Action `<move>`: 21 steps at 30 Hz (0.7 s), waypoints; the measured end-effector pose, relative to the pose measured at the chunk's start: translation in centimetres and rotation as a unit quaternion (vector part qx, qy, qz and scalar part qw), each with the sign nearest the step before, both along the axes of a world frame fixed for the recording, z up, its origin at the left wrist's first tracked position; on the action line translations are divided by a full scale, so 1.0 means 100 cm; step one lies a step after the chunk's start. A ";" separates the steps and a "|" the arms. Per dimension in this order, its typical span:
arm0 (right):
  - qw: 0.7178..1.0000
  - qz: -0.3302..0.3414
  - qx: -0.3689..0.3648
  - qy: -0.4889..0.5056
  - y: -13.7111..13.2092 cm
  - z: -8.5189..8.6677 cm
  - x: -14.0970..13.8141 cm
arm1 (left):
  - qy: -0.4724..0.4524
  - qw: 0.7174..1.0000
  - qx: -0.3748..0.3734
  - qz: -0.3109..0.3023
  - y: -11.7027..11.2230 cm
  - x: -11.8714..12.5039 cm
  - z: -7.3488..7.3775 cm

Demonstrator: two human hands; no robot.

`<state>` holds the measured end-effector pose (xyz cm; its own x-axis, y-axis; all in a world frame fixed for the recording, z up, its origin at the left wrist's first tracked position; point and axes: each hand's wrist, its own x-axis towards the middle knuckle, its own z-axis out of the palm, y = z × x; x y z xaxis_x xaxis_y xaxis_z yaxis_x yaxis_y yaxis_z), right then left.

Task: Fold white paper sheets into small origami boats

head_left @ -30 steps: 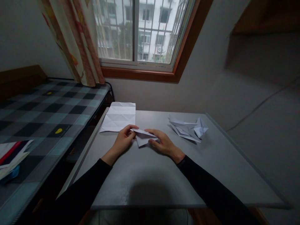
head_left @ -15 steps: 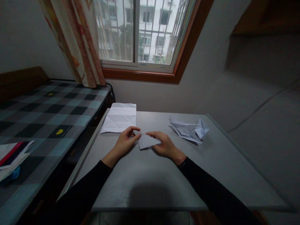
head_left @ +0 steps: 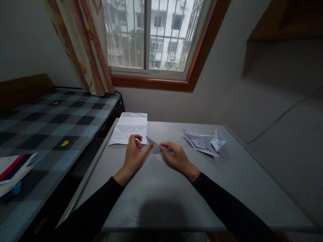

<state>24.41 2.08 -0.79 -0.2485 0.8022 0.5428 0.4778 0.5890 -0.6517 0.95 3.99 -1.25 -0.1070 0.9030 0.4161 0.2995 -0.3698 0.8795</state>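
Observation:
A small folded piece of white paper (head_left: 155,148) is tilted above the table between my two hands. My right hand (head_left: 176,156) pinches its right side between thumb and fingers. My left hand (head_left: 135,153) has its thumb tip against or very near the paper's left edge, while its curled fingers stand apart from the thumb. Behind my left hand lies a creased white sheet (head_left: 131,126), spread flat at the back left. Folded white paper pieces (head_left: 203,141) are heaped right of my right hand, apart from it. Part of the held paper is hidden by my right fingers.
The pale table (head_left: 141,191) extends to the wall under the window (head_left: 166,33). On the left is a bed with a checked cover (head_left: 85,116), with papers (head_left: 15,168) on it. A patterned curtain (head_left: 83,50) hangs by the window.
The folded paper has turned from lying nearly flat to a steeper tilt. My left fingers have come off it and spread from the thumb. My right hand keeps its grip.

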 end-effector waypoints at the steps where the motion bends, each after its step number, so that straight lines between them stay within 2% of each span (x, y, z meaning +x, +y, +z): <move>1: 1.000 -0.011 0.019 0.004 -0.001 0.001 -0.002 | 0.011 1.000 -0.004 0.008 -0.002 0.001 0.001; 3: 0.999 -0.017 0.048 0.005 -0.003 0.002 -0.004 | 0.043 0.999 -0.010 -0.019 -0.006 0.004 0.002; 6: 0.998 0.011 0.062 -0.014 -0.006 0.005 -0.007 | 0.078 0.991 0.004 -0.106 -0.011 0.006 0.006; 11: 0.998 0.036 0.036 -0.027 -0.008 0.003 -0.008 | 0.089 0.979 0.016 -0.182 -0.013 0.008 0.008; 16: 0.996 0.079 -0.033 -0.005 -0.007 0.001 -0.006 | 0.095 0.973 0.004 -0.209 -0.011 0.007 0.005; 21: 0.990 0.082 -0.119 0.006 -0.005 0.000 -0.005 | 0.139 0.972 -0.022 -0.187 -0.010 0.005 0.004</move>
